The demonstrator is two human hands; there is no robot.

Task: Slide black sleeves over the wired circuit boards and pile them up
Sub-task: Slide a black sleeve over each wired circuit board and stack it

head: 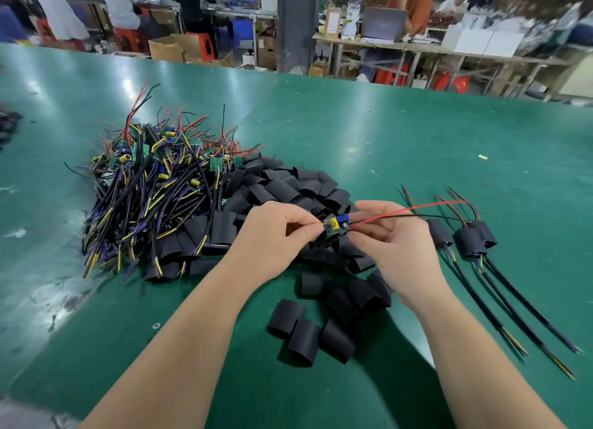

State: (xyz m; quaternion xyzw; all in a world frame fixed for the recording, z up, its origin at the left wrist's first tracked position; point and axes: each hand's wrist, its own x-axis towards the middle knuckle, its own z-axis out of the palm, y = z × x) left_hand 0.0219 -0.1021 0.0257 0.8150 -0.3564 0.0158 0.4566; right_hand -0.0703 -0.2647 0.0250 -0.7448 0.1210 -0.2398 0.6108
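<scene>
Between my two hands sits a small wired circuit board (pixel 336 226) with yellow and blue parts. My left hand (pixel 276 233) pinches its left end. My right hand (pixel 390 236) curls around the right end, where red and black wires (pixel 417 209) run out to the right. A heap of bare wired boards (pixel 157 178) lies at the left. Loose black sleeves (pixel 295 185) are piled behind and below my hands, with several more sleeves (pixel 308 331) near me. Three sleeved boards (pixel 465 237) lie side by side at the right, their black cables trailing toward me.
The green table (pixel 417 133) stretches far ahead and to the right. A dark bundle (pixel 8 124) lies at the far left edge. Beyond the table are people at benches, red stools, cardboard boxes and a grey pillar (pixel 296 24).
</scene>
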